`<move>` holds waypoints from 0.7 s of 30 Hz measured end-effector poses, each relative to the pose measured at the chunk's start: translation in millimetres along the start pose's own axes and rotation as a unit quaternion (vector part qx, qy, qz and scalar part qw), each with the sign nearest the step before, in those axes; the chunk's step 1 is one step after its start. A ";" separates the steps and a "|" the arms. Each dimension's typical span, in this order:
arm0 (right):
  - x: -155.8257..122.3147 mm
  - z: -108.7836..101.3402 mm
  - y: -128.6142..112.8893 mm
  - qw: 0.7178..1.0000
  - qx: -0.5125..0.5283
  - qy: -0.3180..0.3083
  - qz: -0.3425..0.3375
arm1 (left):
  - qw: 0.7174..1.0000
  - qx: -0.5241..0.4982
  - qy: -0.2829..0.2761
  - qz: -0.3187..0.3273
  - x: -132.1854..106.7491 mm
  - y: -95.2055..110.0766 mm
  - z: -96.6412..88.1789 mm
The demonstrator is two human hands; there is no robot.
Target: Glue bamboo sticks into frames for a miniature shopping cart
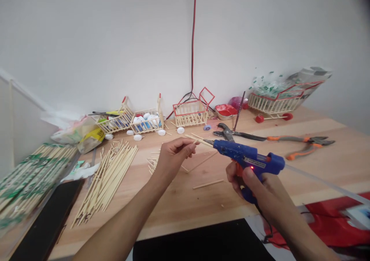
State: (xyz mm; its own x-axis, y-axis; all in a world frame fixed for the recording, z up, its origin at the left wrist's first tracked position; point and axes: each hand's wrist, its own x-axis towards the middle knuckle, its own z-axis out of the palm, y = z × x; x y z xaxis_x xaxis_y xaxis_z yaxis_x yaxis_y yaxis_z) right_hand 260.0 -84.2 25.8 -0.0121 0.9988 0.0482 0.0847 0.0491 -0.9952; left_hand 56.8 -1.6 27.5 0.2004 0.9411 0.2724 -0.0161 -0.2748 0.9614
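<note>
My left hand is pinched shut on thin wooden sticks that point right, above the wooden table. My right hand is wrapped round the grip of a blue hot glue gun with a red light lit. The gun's nozzle meets the free ends of the sticks. A translucent glue stick trails out of the gun's back to the right. Loose short sticks lie on the table under the hands.
A pile of long bamboo sticks lies at left, with wrapped chopstick packs beyond. Small stick-built carts stand along the wall; one holds bottle caps. Orange-handled pliers lie at right. A red cloth covers the right front.
</note>
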 end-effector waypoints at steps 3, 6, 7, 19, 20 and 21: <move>0.2 1.1 0.2 1.000 0.001 -0.009 -0.001 | 1.000 -0.012 0.002 -0.009 -0.5 0.4 -0.1; -0.1 3.3 -0.4 1.000 0.006 0.002 0.010 | 1.000 -0.016 0.001 -0.012 -1.1 0.8 -0.3; -0.2 4.1 -0.7 1.000 0.006 0.002 0.013 | 1.000 -0.017 0.001 -0.012 -1.2 1.1 -0.3; 1.7 5.6 1.1 1.000 -0.003 -0.003 0.012 | 0.999 -0.030 0.008 -0.017 -1.7 2.8 -0.3; 1.8 5.7 1.1 1.000 -0.002 -0.004 0.011 | 0.999 -0.033 0.008 -0.016 -1.7 3.0 -0.2; 1.7 6.0 1.1 1.000 -0.001 -0.005 0.010 | 0.999 -0.036 0.009 -0.017 -1.8 3.3 -0.1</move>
State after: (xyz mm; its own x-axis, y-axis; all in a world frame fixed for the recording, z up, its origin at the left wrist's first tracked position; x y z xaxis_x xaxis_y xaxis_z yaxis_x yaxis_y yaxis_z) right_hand 254.1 -82.5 24.3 -0.0204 0.9994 0.0269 0.0875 0.0286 -0.9958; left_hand 56.2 -4.2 30.2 0.1848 0.9531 0.2396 -0.0793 -0.2286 0.9703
